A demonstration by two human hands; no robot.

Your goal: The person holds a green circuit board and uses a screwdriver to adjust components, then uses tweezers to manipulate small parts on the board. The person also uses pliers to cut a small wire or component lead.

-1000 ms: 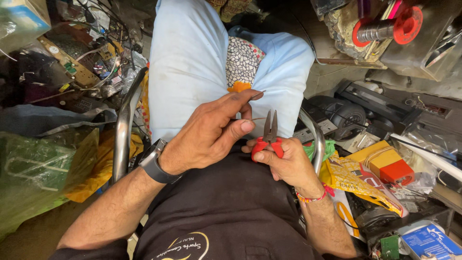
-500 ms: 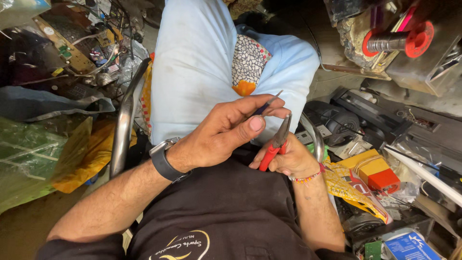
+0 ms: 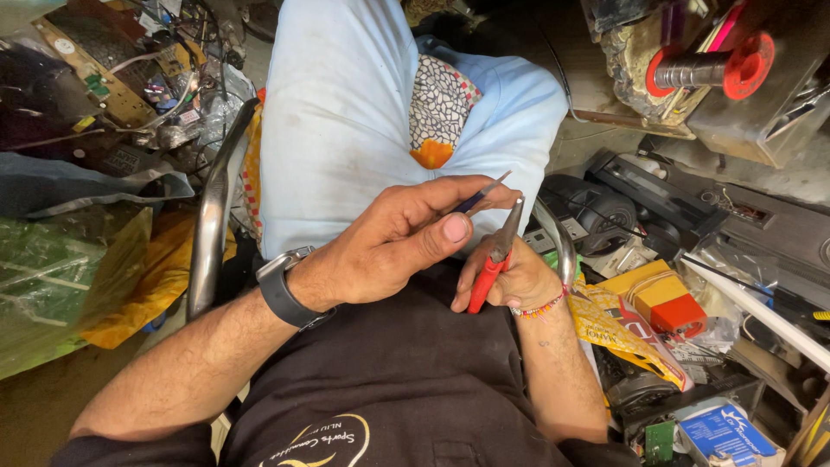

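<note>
The left hand is pinching a thin blue-grey wire piece between thumb and forefinger, fingers pressed together around it, above the lap. Compared with a second ago, the right hand has closed the red-handled pliers: their jaws were upright and parted, and are now tilting in towards the wire's tip, shut or nearly so, just beside it. The right fingers are wrapping the handles. The tool seems to be lining up on the wire end. A yellow packet is lying by the right wrist.
</note>
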